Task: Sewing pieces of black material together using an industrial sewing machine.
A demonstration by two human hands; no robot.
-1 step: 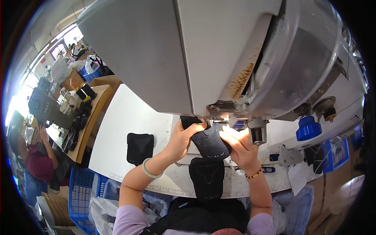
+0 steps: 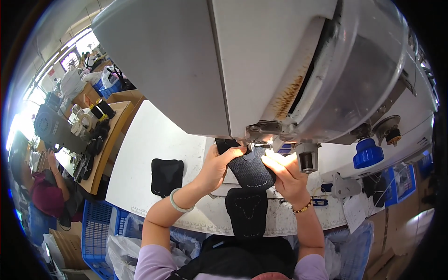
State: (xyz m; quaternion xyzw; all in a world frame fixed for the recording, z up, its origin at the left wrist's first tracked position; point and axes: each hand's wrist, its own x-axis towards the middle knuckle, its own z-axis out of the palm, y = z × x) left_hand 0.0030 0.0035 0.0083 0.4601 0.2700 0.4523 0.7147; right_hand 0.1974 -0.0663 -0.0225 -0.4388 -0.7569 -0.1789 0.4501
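Under the needle area of a large white sewing machine [image 2: 172,60] lies a black textured fabric piece [image 2: 252,172], rounded at its near end, with pale stitches along that edge. My left hand [image 2: 219,165] grips its left side, thumb on top close to the presser foot. At its right edge, my right hand [image 2: 288,175] pinches the fabric between thumb and fingers. A second black piece [image 2: 246,212], with a pale stitched outline, lies just nearer me, at the table's front edge. Another black pad [image 2: 166,177] rests flat on the left of the white table [image 2: 135,154].
A blue knob [image 2: 367,153] hangs at the machine's right. Blue crates [image 2: 97,233] and plastic bags sit below the table on the left. Beyond, a co-worker [image 2: 49,193] sits at another machine, beside a wooden-edged table with thread spools [image 2: 105,108]. A paper slip [image 2: 355,212] hangs at right.
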